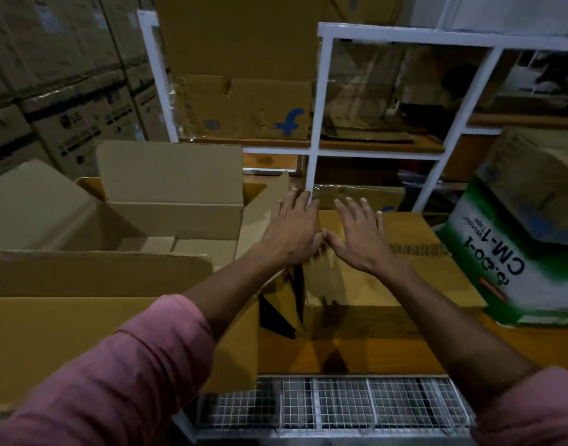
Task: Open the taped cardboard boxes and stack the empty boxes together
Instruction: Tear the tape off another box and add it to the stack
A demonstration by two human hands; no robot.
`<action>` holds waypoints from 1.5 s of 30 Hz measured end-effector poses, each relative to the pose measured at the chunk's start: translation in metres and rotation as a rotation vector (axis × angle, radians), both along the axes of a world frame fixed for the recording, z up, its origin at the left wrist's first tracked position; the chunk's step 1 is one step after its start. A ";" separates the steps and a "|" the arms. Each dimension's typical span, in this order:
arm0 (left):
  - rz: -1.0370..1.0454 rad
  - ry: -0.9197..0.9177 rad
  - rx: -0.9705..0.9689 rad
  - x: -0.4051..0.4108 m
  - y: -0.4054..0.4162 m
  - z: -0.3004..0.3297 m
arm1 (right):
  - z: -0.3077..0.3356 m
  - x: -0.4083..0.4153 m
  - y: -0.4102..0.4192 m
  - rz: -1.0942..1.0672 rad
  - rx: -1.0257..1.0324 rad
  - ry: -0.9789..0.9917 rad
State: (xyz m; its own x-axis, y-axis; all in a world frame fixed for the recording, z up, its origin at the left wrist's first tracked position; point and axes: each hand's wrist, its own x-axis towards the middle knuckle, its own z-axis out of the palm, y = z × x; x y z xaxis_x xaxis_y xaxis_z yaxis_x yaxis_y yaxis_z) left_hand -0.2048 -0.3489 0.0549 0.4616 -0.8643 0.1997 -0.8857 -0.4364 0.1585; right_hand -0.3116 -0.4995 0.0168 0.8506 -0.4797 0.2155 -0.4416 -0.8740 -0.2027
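Left hand [290, 228]: you've got it flat, fingers spread, gripping nothing, over the left edge of the box top.
Right hand [360, 236]: same story, splayed and loose, just right of the left, thumbs almost touching.
Target box [405, 275]: centre-right on the wooden shelf [405, 349], right under your palms, long axis running left to right.
Nearer hand: dead even, both on it.
Opened boxes [147, 220]: to your left, flaps up.
Green carton [514, 239]: far right, tilted.
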 end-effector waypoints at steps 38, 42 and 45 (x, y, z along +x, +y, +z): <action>0.515 0.448 -0.024 0.078 -0.224 -0.189 | -0.137 -0.012 -0.335 -0.245 0.248 0.295; 0.493 0.498 -0.133 0.070 -0.226 -0.187 | -0.138 -0.016 -0.332 -0.232 0.239 0.244; 0.456 0.464 -0.152 0.067 -0.222 -0.185 | -0.138 -0.020 -0.330 -0.228 0.254 0.223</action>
